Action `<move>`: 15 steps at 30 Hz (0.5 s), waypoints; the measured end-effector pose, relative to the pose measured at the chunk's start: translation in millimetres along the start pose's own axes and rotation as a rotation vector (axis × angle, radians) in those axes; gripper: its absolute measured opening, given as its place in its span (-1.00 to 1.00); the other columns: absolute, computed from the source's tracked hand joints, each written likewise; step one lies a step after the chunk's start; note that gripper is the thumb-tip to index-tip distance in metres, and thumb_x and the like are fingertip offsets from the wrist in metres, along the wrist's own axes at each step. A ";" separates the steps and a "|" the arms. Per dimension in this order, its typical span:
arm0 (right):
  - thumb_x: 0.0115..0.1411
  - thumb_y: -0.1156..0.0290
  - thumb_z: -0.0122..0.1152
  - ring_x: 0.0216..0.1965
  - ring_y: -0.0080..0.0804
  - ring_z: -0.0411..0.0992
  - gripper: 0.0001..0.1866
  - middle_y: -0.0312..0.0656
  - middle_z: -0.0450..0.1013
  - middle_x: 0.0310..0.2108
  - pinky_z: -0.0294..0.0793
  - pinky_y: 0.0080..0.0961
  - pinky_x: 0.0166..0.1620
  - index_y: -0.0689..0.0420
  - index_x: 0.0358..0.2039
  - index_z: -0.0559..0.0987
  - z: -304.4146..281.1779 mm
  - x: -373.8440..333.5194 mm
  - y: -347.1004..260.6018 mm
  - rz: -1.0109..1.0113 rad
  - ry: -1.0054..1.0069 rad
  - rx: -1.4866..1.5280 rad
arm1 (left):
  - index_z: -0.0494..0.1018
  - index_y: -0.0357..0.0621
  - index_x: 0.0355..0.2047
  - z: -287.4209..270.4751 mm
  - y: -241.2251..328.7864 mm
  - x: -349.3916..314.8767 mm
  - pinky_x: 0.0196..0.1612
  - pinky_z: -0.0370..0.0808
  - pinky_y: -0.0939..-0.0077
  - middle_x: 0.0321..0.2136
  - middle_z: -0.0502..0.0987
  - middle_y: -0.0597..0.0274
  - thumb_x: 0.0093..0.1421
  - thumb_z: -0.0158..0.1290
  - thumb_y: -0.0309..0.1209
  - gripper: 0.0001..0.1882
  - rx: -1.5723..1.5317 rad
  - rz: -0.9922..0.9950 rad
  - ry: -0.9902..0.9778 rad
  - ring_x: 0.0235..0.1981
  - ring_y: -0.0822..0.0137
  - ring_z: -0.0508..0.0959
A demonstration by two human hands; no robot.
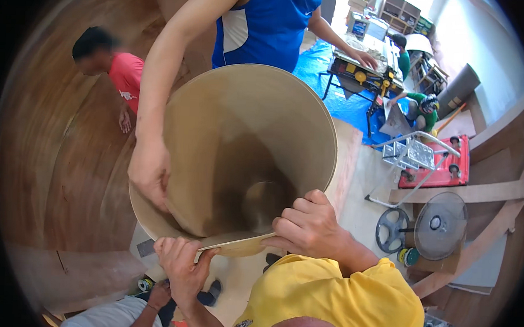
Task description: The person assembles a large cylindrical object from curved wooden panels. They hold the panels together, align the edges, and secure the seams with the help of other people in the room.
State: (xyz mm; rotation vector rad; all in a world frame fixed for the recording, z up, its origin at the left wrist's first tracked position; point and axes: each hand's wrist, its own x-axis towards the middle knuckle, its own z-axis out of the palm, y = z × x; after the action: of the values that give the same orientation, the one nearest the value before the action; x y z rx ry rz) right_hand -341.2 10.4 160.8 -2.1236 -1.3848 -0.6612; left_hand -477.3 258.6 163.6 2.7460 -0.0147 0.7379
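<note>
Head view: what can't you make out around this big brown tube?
In the head view:
Deep inside the tube: detail lost in shadow.
Palm of the right hand: hidden behind its fingers.
Blue-shirted person: head mostly cut off by upper edge.
White-shirted person: cut off by lower edge.

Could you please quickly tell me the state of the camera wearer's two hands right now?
Left hand: closed, holding the tan tube by its rim.
Right hand: closed, holding the same rim.

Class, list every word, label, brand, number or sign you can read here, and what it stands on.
Nothing is clearly readable.
Tan cylinder: no lettering visible.
Red shirt: white print, too small.
Blue shirt: small light chest mark, too small.
Yellow shirt: dark patterned patch, unreadable.
Green can: label too small.
</note>
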 end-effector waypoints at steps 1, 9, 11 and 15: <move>-0.12 -0.04 0.49 -0.61 -0.45 0.19 -0.57 -0.43 0.22 -0.67 0.08 -0.42 -0.38 -0.04 -0.58 0.45 -0.5 -2.2 4.0 0.004 -0.004 -0.005 | 0.46 -0.07 -0.55 3.1 2.2 2.6 -0.17 0.23 0.26 -0.60 0.33 0.27 -0.11 0.40 -0.23 -0.67 -0.001 -0.002 0.000 -0.45 0.18 0.36; -0.19 -0.08 0.53 -0.62 -0.41 0.20 -0.52 -0.41 0.26 -0.67 0.09 -0.37 -0.39 -0.03 -0.59 0.46 -18.3 -17.2 33.9 0.011 -0.003 -0.031 | 0.46 -0.08 -0.49 20.4 23.3 27.7 -0.17 0.24 0.21 -0.55 0.36 0.24 -0.06 0.35 -0.20 -0.68 0.014 0.072 -0.002 -0.41 0.13 0.38; -0.21 -0.08 0.55 -0.62 -0.39 0.20 -0.51 -0.39 0.25 -0.68 0.10 -0.36 -0.39 -0.02 -0.59 0.46 -24.0 -16.9 35.9 0.035 0.031 -0.025 | 0.46 -0.07 -0.49 20.7 26.4 41.9 -0.16 0.25 0.20 -0.55 0.36 0.25 -0.06 0.35 -0.20 -0.68 -0.007 0.108 0.001 -0.40 0.14 0.38; -0.18 -0.07 0.53 -0.62 -0.36 0.16 -0.51 -0.38 0.20 -0.70 0.08 -0.34 -0.38 0.00 -0.60 0.44 -45.5 -2.3 33.9 0.004 -0.002 -0.016 | 0.47 -0.06 -0.49 4.2 38.9 37.7 -0.15 0.24 0.22 -0.55 0.36 0.27 -0.07 0.36 -0.19 -0.68 0.015 0.073 -0.020 -0.40 0.16 0.37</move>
State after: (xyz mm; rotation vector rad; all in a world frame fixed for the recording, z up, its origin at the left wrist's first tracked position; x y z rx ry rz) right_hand -316.0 -32.6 188.0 -2.1403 -1.3800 -0.6708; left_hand -445.9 222.7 189.5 2.7804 -0.1144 0.7318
